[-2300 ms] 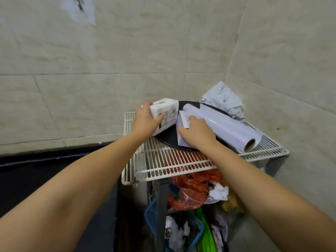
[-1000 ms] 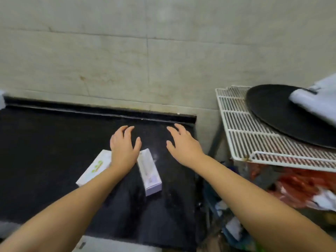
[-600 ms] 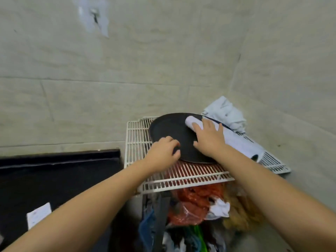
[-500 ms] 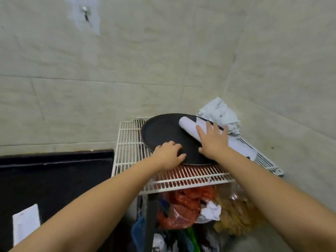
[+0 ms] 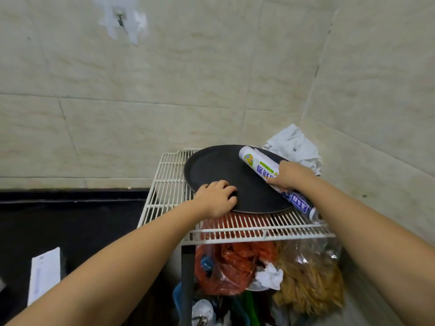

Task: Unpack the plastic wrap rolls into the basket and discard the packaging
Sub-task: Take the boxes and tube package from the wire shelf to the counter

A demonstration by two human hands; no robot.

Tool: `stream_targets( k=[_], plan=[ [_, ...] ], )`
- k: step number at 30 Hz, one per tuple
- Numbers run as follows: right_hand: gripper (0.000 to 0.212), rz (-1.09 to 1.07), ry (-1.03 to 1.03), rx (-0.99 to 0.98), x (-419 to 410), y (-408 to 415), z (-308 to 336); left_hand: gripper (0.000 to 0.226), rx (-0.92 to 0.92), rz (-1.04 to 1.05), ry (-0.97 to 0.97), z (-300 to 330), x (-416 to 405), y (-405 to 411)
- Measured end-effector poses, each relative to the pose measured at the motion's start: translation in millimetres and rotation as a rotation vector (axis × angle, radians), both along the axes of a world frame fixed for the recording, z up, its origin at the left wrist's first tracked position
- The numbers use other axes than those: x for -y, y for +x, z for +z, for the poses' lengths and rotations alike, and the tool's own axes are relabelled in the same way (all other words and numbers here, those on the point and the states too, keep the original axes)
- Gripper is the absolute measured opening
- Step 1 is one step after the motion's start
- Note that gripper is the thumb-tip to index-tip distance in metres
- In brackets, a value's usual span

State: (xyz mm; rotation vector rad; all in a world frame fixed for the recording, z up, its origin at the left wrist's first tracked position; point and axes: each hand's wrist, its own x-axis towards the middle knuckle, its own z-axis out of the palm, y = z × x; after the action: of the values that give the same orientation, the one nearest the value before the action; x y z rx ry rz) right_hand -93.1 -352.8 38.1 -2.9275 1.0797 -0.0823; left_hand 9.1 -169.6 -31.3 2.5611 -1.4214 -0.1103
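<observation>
A plastic wrap roll (image 5: pixel 259 165) in a white printed wrapper lies across the right side of a round black tray (image 5: pixel 219 170) on a white wire rack (image 5: pixel 169 175). My right hand (image 5: pixel 290 176) grips the roll around its middle. My left hand (image 5: pixel 217 196) rests with curled fingers on the tray's near left rim. A white flat box (image 5: pixel 43 278) lies on the dark counter at the lower left. No basket is in view.
A crumpled white cloth (image 5: pixel 294 147) sits at the rack's back right corner against the tiled walls. Under the rack hang a red plastic bag (image 5: pixel 230 267) and a clear bag (image 5: pixel 308 278) with brownish contents, above more clutter.
The boxes were carried from the rack to the dark counter and released. Both hands then returned to the rack. My right hand has closed around the roll and turned it so its printed label shows.
</observation>
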Motion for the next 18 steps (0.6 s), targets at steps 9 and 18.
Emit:
stream_targets(
  k=[9,18],
  plan=[
    [0.048,0.263,0.077,0.307,-108,27,69,0.03,-0.099,-0.042,-0.363,28,-82,22],
    [0.027,0.606,0.451,0.463,-316,90,49,0.027,-0.303,0.602,-0.475,-30,-320,88]
  ],
)
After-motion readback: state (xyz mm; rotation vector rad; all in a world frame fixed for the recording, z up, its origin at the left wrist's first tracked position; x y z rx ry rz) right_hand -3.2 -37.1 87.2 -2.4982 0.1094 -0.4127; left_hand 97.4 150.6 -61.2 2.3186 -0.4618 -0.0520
